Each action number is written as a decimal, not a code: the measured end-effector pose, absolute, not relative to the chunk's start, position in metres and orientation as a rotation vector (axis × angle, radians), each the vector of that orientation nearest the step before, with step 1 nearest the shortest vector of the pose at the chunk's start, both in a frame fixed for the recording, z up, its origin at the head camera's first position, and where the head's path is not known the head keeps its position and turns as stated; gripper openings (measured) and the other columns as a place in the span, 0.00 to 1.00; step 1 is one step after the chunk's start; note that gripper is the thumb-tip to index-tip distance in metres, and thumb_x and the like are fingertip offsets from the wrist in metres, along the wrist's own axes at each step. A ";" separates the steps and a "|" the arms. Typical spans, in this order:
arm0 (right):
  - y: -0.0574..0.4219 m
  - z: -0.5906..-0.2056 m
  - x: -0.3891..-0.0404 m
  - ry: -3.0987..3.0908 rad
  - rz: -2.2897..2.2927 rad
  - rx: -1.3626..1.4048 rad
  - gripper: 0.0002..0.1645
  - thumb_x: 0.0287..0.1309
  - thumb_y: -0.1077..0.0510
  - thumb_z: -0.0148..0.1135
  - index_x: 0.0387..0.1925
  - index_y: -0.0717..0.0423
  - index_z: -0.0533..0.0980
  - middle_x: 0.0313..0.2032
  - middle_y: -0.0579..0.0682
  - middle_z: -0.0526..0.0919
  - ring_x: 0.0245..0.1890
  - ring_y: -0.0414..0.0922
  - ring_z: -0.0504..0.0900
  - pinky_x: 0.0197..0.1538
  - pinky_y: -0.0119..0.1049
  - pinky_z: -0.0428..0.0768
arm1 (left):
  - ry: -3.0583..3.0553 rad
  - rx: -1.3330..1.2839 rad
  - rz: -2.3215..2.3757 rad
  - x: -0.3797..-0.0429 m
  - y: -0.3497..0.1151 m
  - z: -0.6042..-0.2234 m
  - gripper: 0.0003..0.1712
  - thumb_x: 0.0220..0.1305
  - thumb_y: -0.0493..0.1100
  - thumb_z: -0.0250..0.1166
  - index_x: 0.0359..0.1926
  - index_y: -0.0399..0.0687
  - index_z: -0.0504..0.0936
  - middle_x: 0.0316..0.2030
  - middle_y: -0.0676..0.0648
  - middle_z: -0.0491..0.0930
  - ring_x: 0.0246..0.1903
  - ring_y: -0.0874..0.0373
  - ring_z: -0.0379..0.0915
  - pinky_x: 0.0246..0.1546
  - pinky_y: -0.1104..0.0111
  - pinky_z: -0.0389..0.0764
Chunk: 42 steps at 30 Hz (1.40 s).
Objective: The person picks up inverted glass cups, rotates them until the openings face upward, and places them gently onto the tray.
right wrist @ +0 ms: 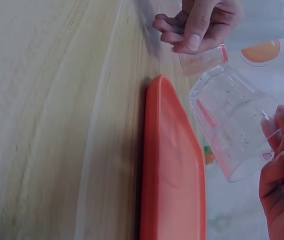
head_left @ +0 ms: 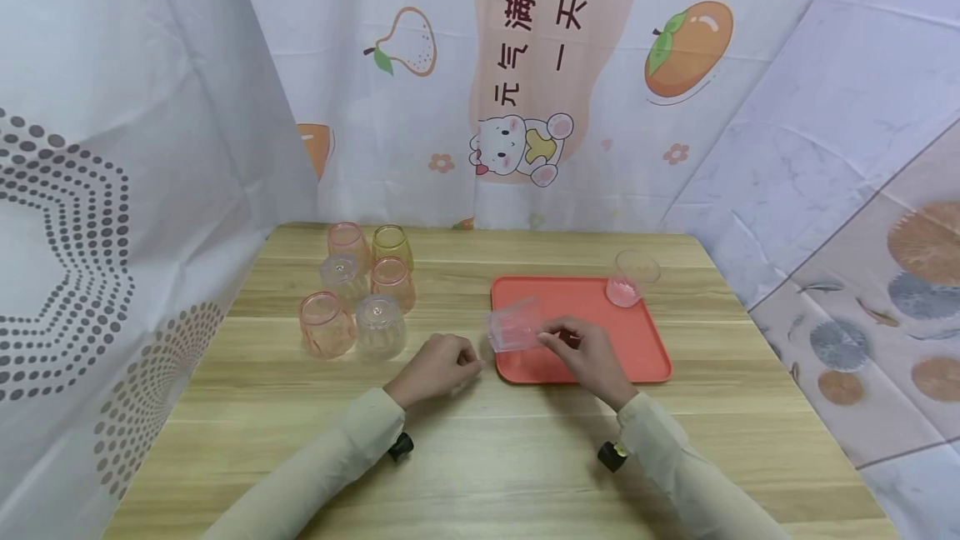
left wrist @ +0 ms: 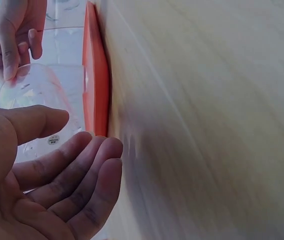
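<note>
My right hand (head_left: 585, 352) pinches a clear plastic cup (head_left: 513, 326) at its rim, thumb and fingertips on the edge. The cup lies tilted on its side over the left part of a red tray (head_left: 637, 352), its base toward the left. In the right wrist view, the fingers (right wrist: 277, 172) grip the cup's open end, with the tray (right wrist: 179, 180) below. Beside the tray's left edge, my left hand (head_left: 442, 365) holds nothing. Its fingers (left wrist: 107, 185) are loosely bent, close to the cup's base in the left wrist view.
Another clear cup (head_left: 625, 292) stands at the tray's back right corner. Left of the tray, several tumblers are grouped on the wooden table (head_left: 487, 473), among them a pink one (head_left: 327, 327), a clear one (head_left: 381, 332) and a yellow one (head_left: 392, 244). A printed curtain (head_left: 420, 123) hangs behind.
</note>
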State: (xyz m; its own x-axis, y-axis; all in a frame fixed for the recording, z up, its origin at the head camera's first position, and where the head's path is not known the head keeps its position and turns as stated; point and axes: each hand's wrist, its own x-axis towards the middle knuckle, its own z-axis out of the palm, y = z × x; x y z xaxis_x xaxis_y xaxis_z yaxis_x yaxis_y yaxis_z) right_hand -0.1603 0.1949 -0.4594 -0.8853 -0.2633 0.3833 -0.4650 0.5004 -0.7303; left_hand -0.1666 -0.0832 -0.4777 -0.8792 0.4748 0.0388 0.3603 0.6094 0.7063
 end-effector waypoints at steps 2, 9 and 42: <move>0.197 -0.459 -0.161 -2.526 1.298 0.623 0.07 0.65 0.55 0.71 0.42 0.52 0.87 0.35 0.40 0.86 0.28 0.40 0.76 0.32 0.32 0.77 | 2.690 0.708 1.111 -0.167 -0.080 -0.479 0.11 0.68 0.43 0.68 0.27 0.49 0.85 0.19 0.57 0.77 0.18 0.66 0.71 0.25 0.70 0.75; 0.202 -0.453 -0.161 -2.549 1.231 0.614 0.08 0.66 0.55 0.70 0.43 0.52 0.87 0.34 0.38 0.85 0.25 0.39 0.74 0.28 0.32 0.73 | 2.724 0.678 1.068 -0.171 -0.070 -0.486 0.15 0.69 0.44 0.68 0.23 0.49 0.83 0.15 0.57 0.74 0.16 0.65 0.67 0.22 0.70 0.72; 0.267 -0.435 -0.168 -2.556 0.877 0.607 0.06 0.62 0.61 0.73 0.40 0.50 0.85 0.32 0.39 0.83 0.20 0.38 0.69 0.25 0.33 0.69 | 2.688 0.628 1.081 -0.182 -0.046 -0.495 0.30 0.67 0.43 0.68 0.10 0.54 0.64 0.09 0.62 0.55 0.12 0.67 0.51 0.17 0.73 0.57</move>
State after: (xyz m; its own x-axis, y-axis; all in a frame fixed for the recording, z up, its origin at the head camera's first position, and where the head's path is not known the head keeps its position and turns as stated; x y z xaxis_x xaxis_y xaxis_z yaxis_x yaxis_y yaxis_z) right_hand -0.1684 0.2673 -0.4346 -0.8387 -0.2752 0.4699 -0.5058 0.7136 -0.4848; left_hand -0.1817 -0.0460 -0.4949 -0.8954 0.4452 -0.0067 0.3167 0.6474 0.6932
